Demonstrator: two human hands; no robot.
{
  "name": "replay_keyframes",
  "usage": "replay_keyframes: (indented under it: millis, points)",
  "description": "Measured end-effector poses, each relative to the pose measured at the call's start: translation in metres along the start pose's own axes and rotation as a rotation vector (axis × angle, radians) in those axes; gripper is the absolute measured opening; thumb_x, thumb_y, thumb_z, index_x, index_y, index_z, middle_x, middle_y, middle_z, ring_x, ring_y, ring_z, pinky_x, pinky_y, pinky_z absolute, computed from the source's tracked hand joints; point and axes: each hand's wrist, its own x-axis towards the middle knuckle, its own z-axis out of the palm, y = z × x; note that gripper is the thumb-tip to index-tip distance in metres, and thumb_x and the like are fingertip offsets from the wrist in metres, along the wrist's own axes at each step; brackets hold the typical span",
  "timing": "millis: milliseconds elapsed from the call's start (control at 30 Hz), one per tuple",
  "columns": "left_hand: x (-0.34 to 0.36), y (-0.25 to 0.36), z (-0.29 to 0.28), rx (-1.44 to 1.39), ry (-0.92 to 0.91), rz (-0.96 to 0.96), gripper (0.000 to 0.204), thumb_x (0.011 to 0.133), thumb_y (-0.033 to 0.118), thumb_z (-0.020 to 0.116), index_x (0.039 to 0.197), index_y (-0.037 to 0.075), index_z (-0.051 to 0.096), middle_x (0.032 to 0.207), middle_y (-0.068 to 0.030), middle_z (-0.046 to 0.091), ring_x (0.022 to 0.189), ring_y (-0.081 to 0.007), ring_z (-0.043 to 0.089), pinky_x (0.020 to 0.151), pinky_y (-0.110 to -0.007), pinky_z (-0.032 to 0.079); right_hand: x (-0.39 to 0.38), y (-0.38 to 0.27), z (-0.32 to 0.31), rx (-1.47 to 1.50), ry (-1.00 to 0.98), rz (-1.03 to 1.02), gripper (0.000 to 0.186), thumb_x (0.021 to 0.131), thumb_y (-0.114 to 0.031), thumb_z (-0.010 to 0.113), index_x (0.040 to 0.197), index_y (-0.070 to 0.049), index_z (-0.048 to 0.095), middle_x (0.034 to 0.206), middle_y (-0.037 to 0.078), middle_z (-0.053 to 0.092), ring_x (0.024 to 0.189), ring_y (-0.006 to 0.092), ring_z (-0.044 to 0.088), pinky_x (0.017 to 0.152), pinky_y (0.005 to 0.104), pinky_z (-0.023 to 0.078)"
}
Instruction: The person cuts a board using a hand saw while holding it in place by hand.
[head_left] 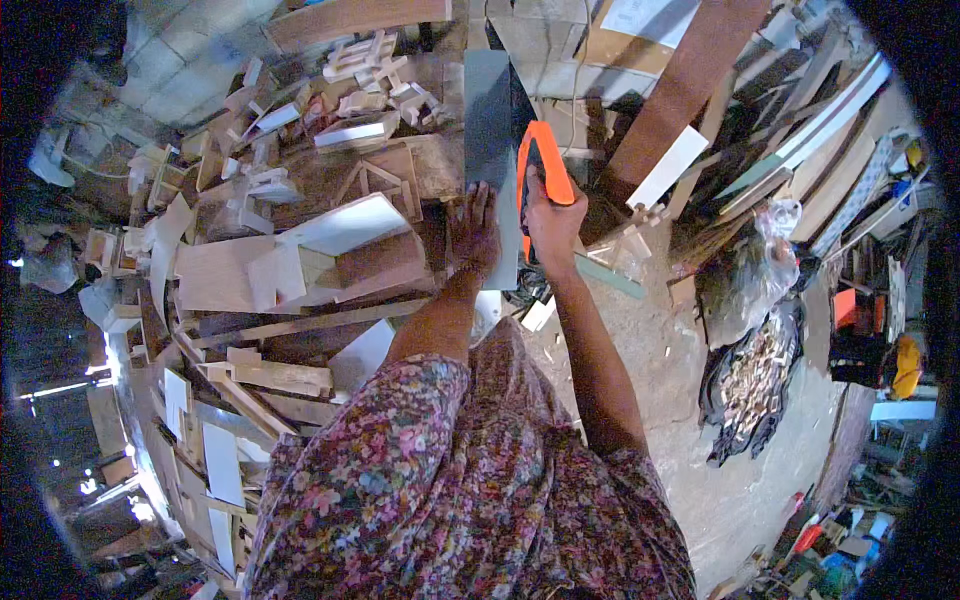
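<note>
L hand [474, 232] flat on grey bd [488, 120]; R hand [553, 225] gripping orange tool [552, 170], prob. saw.

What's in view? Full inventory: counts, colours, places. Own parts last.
Orange-and-black tool handle: 1, orange and black, right hand
Flat dark grey board: 1, dark grey, upper middle, under left hand
Open pale-wood box: 1, tan with white panels, left
Long brown plank: 1, brown, upper right
Rectangular white board: 1, white, by the brown plank
Wood offcuts: many, pale, upper left
Crumpled clear plastic: 1 visible clump, clear, right
Small wood bits: many, pale, on dark sheeting, right
Clutter: uncountable, mixed colours, lower right
Floor: 1, grey-brown, right
Floral garment: 1, multicoloured, lower middle
Left hand: 1, bare, on the grey board
Right hand: 1, bare, gripping the handle
</note>
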Motion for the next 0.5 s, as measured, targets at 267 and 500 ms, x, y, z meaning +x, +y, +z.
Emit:
replay_keyframes:
  millis: [267, 500]
  points:
    - [-0.001, 0.005, 0.014, -0.422, 0.259, 0.035, 0.062, 0.079, 0.013, 0.045, 0.137, 0.011, 0.022, 0.144, -0.0041, 0.015, 0.134, -0.0206, 0.012, 0.103, -0.056, 0.009, -0.099, -0.028, -0.046, -0.088, -0.021, -0.044, 0.019, 0.081, -0.011, 0.061, 0.067, -0.006, 0.050, 0.054, -0.003, 0.046, 0.043, 0.0058, 0.041, 0.039, 0.0223, 0.031]
    - [-0.004, 0.021, 0.022, -0.233, 0.152, -0.084, 0.061, 0.079, 0.015, 0.046, 0.136, 0.009, 0.024, 0.143, -0.0037, 0.021, 0.134, -0.0203, 0.013, 0.103, -0.056, 0.012, -0.112, -0.025, -0.053, -0.151, -0.104, 0.007, 0.020, 0.081, -0.011, 0.062, 0.066, -0.005, 0.051, 0.054, -0.003, 0.046, 0.050, 0.0046, 0.040, 0.045, 0.0212, 0.033]
